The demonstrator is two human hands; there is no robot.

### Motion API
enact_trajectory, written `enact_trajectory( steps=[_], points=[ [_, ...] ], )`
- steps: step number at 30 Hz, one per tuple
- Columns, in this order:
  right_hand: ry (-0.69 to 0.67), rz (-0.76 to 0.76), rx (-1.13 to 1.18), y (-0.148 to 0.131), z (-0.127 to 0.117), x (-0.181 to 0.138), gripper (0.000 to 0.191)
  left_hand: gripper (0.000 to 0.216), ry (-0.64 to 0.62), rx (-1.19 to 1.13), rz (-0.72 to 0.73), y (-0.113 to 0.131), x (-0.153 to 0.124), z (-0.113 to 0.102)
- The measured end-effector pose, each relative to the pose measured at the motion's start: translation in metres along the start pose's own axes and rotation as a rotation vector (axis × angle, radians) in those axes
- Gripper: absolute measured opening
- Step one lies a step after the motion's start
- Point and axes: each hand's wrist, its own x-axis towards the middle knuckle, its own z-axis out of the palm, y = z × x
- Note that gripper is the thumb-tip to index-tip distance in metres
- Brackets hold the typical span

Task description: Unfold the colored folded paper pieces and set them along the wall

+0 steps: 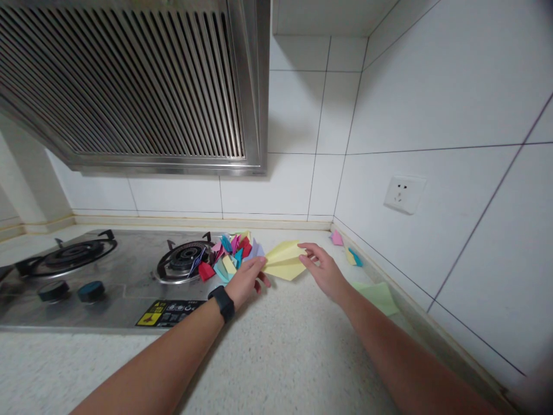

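A creased sheet of yellow paper (285, 260) is stretched between my two hands above the countertop. At its narrow left end, my left hand (246, 279) pinches the paper between thumb and fingers; a dark watch sits on that wrist. My right hand (322, 268) has its thumb and fingertips closed on the sheet's wider right edge. Fold lines run along the paper, spreading toward the right. Just left of my left hand lies a pile of colourful folded papers (228, 253), partly over the stove's edge. Pale green paper (378, 297) lies partly behind my right forearm.
A steel gas stove (129, 288) with two burners fills the left side. The range hood (254, 115) hangs above it. Along the right wall lie a small pink folded paper (336, 237) and a yellow-and-blue one (353, 257). A socket (405, 194) is on the tiles.
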Motion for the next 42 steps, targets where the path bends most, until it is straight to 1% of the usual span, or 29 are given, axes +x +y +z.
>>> enact_trajectory(
  steps=[2, 4, 6, 9, 10, 11, 13, 15, 18, 21, 25, 27, 29, 32, 33, 36, 38, 40, 42],
  points=[
    [0.007, -0.017, -0.016, 0.001, -0.001, 0.001, 0.025, 0.05, -0.008, 0.012, 0.002, 0.0, -0.001, 0.0],
    [0.003, 0.022, 0.053, 0.003, -0.003, 0.003, 0.024, 0.053, -0.023, 0.003, -0.001, 0.001, -0.001, 0.0],
    [0.042, 0.097, 0.184, 0.007, -0.005, 0.007, 0.025, 0.059, -0.065, -0.026, -0.015, 0.002, -0.002, 0.0],
    [0.17, 0.195, 0.446, 0.013, -0.011, 0.012, 0.026, 0.069, -0.143, -0.061, -0.049, 0.004, -0.002, 0.0],
    [0.194, 0.216, 0.531, 0.015, -0.014, 0.013, 0.026, 0.071, -0.158, -0.06, -0.059, 0.004, -0.003, 0.0],
    [0.198, 0.236, 0.608, 0.015, -0.017, 0.014, 0.026, 0.072, -0.167, -0.055, -0.067, 0.003, -0.003, 0.0],
    [0.161, 0.276, 0.711, 0.014, -0.022, 0.015, 0.025, 0.073, -0.179, -0.035, -0.073, 0.002, -0.004, 0.001],
    [0.121, 0.308, 0.759, 0.011, -0.026, 0.015, 0.023, 0.073, -0.205, -0.009, -0.074, 0.0, -0.005, 0.002],
    [0.107, 0.329, 0.81, 0.005, -0.027, 0.013, 0.021, 0.075, -0.248, 0.025, -0.076, -0.002, -0.007, 0.004],
    [0.098, 0.329, 0.769, 0.004, -0.026, 0.01, 0.023, 0.075, -0.266, 0.035, -0.079, -0.001, -0.009, 0.005],
    [0.04, 0.326, 0.714, 0.003, -0.025, 0.011, 0.026, 0.072, -0.278, 0.051, -0.084, -0.001, -0.009, 0.005],
    [0.007, 0.303, 0.622, -0.002, -0.029, 0.014, 0.025, 0.071, -0.287, 0.059, -0.09, -0.002, -0.009, 0.004],
    [-0.009, 0.248, 0.427, -0.011, -0.039, 0.016, 0.023, 0.069, -0.298, 0.075, -0.095, -0.003, -0.009, 0.004],
    [0.027, 0.155, -0.014, -0.025, -0.067, 0.011, 0.025, 0.068, -0.309, 0.1, -0.099, -0.005, -0.009, 0.004],
    [0.034, 0.155, -0.156, -0.028, -0.079, 0.005, 0.025, 0.068, -0.312, 0.104, -0.1, -0.005, -0.009, 0.004],
    [0.069, 0.219, -0.462, -0.024, -0.112, -0.018, 0.025, 0.067, -0.324, 0.12, -0.097, -0.005, -0.01, 0.005],
    [0.08, 0.305, -0.584, -0.014, -0.129, -0.034, 0.025, 0.064, -0.333, 0.138, -0.097, -0.006, -0.01, 0.005],
    [0.058, 0.391, -0.68, -0.003, -0.141, -0.045, 0.026, 0.061, -0.339, 0.149, -0.104, -0.007, -0.01, 0.005],
    [0.012, 0.424, -0.8, 0.007, -0.147, -0.051, 0.028, 0.059, -0.335, 0.145, -0.115, -0.008, -0.01, 0.005]
  ],
)
